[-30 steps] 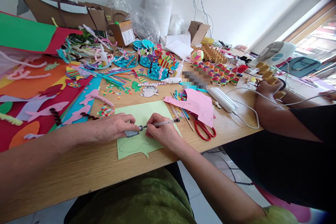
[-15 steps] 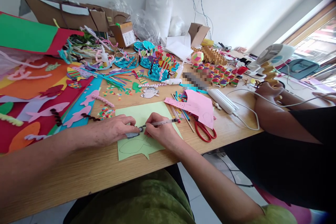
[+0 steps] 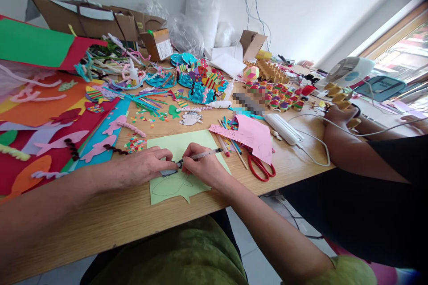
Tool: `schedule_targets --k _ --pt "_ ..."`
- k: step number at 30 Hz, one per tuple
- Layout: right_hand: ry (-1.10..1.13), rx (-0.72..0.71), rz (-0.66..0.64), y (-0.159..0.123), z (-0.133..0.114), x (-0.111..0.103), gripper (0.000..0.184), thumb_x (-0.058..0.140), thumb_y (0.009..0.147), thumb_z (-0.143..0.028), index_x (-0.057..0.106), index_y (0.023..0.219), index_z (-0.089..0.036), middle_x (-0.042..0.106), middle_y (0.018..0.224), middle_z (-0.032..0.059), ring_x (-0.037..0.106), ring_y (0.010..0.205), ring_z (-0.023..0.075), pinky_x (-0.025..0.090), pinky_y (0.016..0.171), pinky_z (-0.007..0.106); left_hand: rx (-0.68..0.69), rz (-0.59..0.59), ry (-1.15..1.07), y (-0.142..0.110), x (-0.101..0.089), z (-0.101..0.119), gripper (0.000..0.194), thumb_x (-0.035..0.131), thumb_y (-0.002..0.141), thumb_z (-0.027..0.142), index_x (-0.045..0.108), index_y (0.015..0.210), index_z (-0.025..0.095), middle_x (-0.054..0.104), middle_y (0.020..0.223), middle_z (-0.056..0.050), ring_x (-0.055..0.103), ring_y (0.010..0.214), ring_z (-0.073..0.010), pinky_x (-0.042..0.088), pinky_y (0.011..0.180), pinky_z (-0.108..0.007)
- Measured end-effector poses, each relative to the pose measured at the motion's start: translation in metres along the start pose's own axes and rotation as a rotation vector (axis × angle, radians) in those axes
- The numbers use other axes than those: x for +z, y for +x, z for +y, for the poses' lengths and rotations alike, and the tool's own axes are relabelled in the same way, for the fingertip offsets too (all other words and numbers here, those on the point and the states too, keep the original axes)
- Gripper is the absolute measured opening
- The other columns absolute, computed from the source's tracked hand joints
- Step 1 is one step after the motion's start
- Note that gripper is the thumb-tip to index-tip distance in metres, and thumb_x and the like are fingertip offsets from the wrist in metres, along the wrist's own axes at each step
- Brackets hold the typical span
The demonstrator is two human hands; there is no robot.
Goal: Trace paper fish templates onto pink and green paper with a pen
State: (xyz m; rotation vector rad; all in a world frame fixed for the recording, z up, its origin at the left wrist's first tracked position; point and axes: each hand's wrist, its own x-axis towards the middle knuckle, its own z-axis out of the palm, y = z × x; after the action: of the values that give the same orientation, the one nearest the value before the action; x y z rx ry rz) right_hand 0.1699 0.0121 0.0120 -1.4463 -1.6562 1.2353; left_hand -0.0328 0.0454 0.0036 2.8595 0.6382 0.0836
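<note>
A pale green sheet of paper lies on the table before me, with a fish outline drawn on its lower part. My left hand presses a small bluish-grey paper cutout with a dark edge down on the sheet, its fingertips covering most of it. In a writing grip, my right hand holds a clear-barrelled pen, the tip at the cutout's right end. Right of the sheet are pink paper with drawn outlines and red-handled scissors, partly under that paper.
Pink paper fish with pipe cleaners and coloured sheets spread at left. Glue bottles, decorated fish and boxes stand behind. A white power strip trails its cable on the right, near another person's hands.
The pen in my right hand has tilted up slightly and its back end has moved a little left. My left hand stays in place on the cutout.
</note>
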Motion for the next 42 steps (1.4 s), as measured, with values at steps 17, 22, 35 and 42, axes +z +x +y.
schedule_targets --k 17,22,35,42 --pt "-0.128 -0.107 -0.042 0.001 0.0 0.001 0.012 0.05 0.071 -0.01 0.05 0.065 -0.02 0.059 0.056 -0.0038 0.049 0.052 0.0103 0.032 0.047 0.02 0.047 0.173 -0.011 -0.006 0.008 0.002 0.026 0.041 0.089 0.007 0.058 0.106 0.018 0.06 0.101 -0.007 0.057 0.094 -0.0201 0.044 0.081 -0.029" --pt "-0.165 -0.14 0.003 -0.001 0.001 0.003 0.012 0.051 0.069 -0.009 0.05 0.064 -0.02 0.057 0.056 -0.0038 0.049 0.053 0.011 0.031 0.049 0.021 0.049 0.208 -0.005 -0.007 0.012 0.001 0.026 0.042 0.089 0.006 0.059 0.105 0.019 0.061 0.102 -0.006 0.057 0.092 -0.0194 0.045 0.08 -0.03" --pt "-0.164 -0.141 0.055 0.001 0.002 0.008 0.013 0.051 0.069 -0.009 0.05 0.064 -0.021 0.056 0.056 -0.0049 0.046 0.052 0.0105 0.031 0.05 0.021 0.062 0.285 0.035 -0.008 0.015 0.004 0.029 0.039 0.09 0.006 0.061 0.105 0.019 0.062 0.099 -0.006 0.057 0.086 -0.0183 0.047 0.075 -0.028" --pt "-0.141 -0.118 0.055 0.003 0.002 0.008 0.013 0.05 0.069 -0.009 0.049 0.064 -0.021 0.056 0.055 -0.0051 0.048 0.053 0.0108 0.033 0.05 0.02 0.056 0.299 0.062 -0.01 0.017 0.004 0.031 0.041 0.089 0.005 0.061 0.107 0.02 0.063 0.1 -0.006 0.057 0.086 -0.0176 0.046 0.076 -0.027"
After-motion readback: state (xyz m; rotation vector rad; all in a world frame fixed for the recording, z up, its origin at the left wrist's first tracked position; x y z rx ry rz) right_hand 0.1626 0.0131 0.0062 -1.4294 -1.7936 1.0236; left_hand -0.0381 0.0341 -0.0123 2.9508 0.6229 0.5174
